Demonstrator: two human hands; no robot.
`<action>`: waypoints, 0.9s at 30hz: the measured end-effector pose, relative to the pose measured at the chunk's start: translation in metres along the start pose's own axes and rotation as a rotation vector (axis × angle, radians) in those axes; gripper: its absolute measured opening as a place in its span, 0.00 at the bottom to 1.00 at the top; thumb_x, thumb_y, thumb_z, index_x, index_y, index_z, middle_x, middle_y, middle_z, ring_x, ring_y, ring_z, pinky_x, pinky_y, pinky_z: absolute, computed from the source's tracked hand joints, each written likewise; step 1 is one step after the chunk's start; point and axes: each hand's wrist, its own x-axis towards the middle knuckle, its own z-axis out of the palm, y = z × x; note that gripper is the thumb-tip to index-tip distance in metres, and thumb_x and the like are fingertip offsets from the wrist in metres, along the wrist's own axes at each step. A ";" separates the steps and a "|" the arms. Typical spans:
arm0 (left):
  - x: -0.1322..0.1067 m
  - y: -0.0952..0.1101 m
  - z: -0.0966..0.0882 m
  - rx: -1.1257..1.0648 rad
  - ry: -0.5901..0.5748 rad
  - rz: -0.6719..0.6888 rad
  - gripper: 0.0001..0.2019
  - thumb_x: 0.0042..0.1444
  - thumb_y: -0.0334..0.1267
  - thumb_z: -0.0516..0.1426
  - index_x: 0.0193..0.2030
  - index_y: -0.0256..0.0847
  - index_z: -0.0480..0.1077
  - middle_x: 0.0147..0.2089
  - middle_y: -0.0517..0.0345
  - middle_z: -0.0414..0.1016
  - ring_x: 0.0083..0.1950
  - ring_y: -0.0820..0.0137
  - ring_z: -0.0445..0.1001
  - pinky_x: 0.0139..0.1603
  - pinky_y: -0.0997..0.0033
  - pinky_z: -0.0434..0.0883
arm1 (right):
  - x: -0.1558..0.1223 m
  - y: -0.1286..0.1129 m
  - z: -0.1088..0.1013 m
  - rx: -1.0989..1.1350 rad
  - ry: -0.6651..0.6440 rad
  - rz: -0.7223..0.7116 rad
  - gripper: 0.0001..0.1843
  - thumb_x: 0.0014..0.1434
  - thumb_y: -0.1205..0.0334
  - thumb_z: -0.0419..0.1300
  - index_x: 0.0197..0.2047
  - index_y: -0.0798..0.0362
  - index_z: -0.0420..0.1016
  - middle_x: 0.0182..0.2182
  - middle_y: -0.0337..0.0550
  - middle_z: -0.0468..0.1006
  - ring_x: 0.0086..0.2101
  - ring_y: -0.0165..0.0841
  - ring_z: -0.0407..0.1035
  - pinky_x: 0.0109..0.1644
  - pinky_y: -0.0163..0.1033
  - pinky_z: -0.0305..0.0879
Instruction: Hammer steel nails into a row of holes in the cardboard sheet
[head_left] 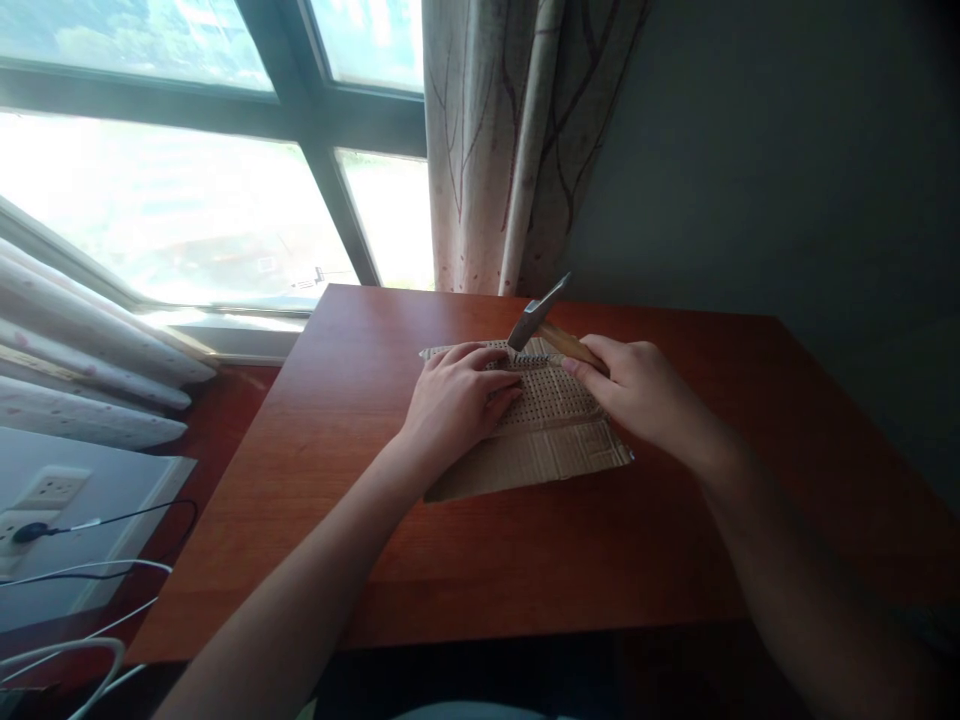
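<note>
A flat piece of brown cardboard lies on the reddish wooden table, its upper part dotted with rows of small holes or nails. My left hand rests on the cardboard's left side, fingers curled and pressing down near the dotted rows. My right hand is closed round the wooden handle of a small hammer. The hammer's metal head hovers just above the far edge of the cardboard, close to my left fingertips.
A window and a patterned curtain stand behind the table. A dark wall is on the right. At the lower left, a power strip with white cables lies beside the table.
</note>
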 end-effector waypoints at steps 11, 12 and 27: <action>0.000 0.000 -0.001 0.000 0.001 -0.001 0.10 0.66 0.46 0.57 0.45 0.53 0.82 0.58 0.60 0.78 0.60 0.57 0.73 0.60 0.51 0.67 | -0.001 -0.002 0.003 -0.017 -0.011 0.007 0.14 0.68 0.52 0.53 0.38 0.50 0.73 0.28 0.43 0.77 0.29 0.34 0.69 0.32 0.39 0.52; 0.000 0.000 -0.001 0.000 0.000 -0.001 0.10 0.66 0.46 0.57 0.45 0.53 0.82 0.58 0.60 0.78 0.60 0.57 0.73 0.60 0.51 0.67 | -0.001 -0.002 0.003 -0.017 -0.011 0.002 0.14 0.69 0.52 0.53 0.38 0.50 0.72 0.28 0.43 0.77 0.29 0.34 0.69 0.33 0.39 0.52; -0.001 -0.001 -0.001 0.002 -0.005 -0.001 0.11 0.66 0.47 0.57 0.46 0.54 0.82 0.58 0.60 0.78 0.60 0.56 0.72 0.59 0.50 0.68 | -0.006 0.020 0.013 0.290 0.319 0.088 0.15 0.64 0.48 0.59 0.31 0.50 0.71 0.24 0.37 0.70 0.26 0.31 0.63 0.30 0.39 0.54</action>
